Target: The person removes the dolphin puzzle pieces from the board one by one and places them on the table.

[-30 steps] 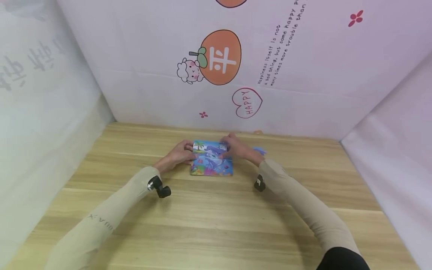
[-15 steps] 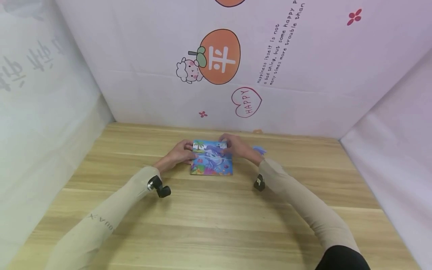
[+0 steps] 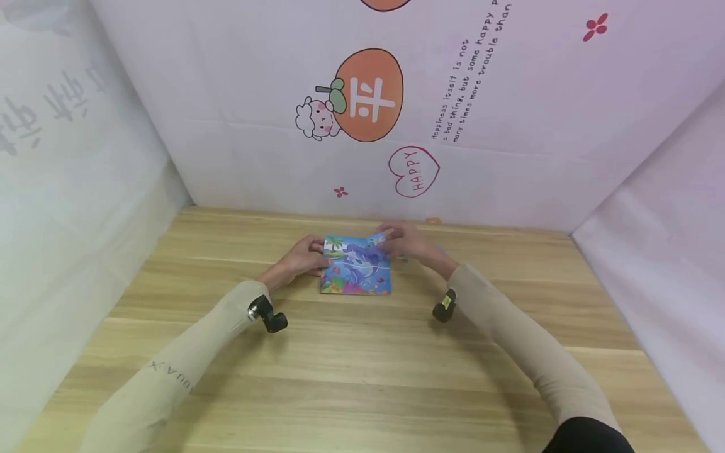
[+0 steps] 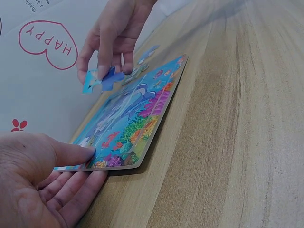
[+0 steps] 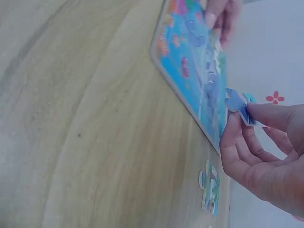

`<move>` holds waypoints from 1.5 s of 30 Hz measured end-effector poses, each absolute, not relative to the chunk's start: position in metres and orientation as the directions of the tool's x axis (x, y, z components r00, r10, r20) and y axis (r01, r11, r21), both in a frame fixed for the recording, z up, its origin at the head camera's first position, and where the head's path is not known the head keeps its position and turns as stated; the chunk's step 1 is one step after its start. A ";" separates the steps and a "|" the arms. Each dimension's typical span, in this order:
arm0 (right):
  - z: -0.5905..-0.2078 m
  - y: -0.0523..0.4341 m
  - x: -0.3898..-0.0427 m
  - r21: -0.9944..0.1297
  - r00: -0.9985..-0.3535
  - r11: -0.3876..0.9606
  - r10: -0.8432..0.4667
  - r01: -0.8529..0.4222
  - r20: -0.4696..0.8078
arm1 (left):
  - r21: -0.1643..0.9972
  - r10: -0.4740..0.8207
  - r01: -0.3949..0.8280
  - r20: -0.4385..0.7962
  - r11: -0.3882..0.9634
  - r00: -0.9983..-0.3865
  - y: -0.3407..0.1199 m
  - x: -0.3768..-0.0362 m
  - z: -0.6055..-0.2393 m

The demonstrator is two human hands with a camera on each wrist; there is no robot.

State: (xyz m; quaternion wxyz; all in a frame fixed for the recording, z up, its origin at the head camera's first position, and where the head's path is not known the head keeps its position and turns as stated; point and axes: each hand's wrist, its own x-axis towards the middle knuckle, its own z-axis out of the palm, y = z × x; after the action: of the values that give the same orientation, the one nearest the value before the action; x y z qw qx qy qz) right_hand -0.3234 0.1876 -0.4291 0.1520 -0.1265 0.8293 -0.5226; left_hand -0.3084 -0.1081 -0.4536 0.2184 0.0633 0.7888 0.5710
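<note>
A jigsaw puzzle board point(image 3: 354, 280) with a bright undersea dolphin picture lies near the back of the table. My left hand point(image 3: 300, 257) grips its left edge, thumb on top and fingers at the underside, as the left wrist view point(image 4: 71, 164) shows. Over the board's far right corner, my right hand point(image 3: 410, 242) pinches a blue jigsaw piece point(image 4: 105, 80) between thumb and fingers. In the right wrist view this piece point(image 5: 240, 105) is tilted, raised above the board. Part of the board's upper right is hidden behind the right fingers in the head view.
Beside the board's right side, a loose jigsaw piece point(image 5: 210, 187) lies on the wooden table point(image 3: 362, 365); another purple-blue piece point(image 4: 148, 53) shows in the left wrist view. A printed white cloth wall point(image 3: 255, 170) stands right behind, with cloth at both sides.
My right hand has shifted slightly right, and the piece in its fingers now shows lifted at the far right corner. The left hand stays on the board's edge.
</note>
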 end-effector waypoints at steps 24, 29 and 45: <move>-0.418 0.258 -0.319 -0.966 -0.945 0.202 -0.250 0.160 -0.209 | 0.930 0.351 -0.146 -0.268 0.337 -0.897 -0.108 -0.308 -0.454; -0.418 0.273 -0.321 -0.972 -0.947 0.159 -0.246 0.172 -0.208 | 0.931 0.348 -0.143 -0.264 0.336 -0.900 -0.107 -0.308 -0.455; -0.412 0.326 -0.315 -0.927 -0.952 0.353 -0.219 0.129 -0.215 | 0.934 0.351 -0.142 -0.260 0.328 -0.899 -0.108 -0.305 -0.454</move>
State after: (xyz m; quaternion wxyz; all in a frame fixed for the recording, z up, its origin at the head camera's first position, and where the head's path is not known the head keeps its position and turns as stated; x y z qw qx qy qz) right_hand -0.3153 0.3263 -0.4118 0.1528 -0.0279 0.8082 -0.5680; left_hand -0.3053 -0.1082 -0.4538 0.2141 0.0663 0.7864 0.5756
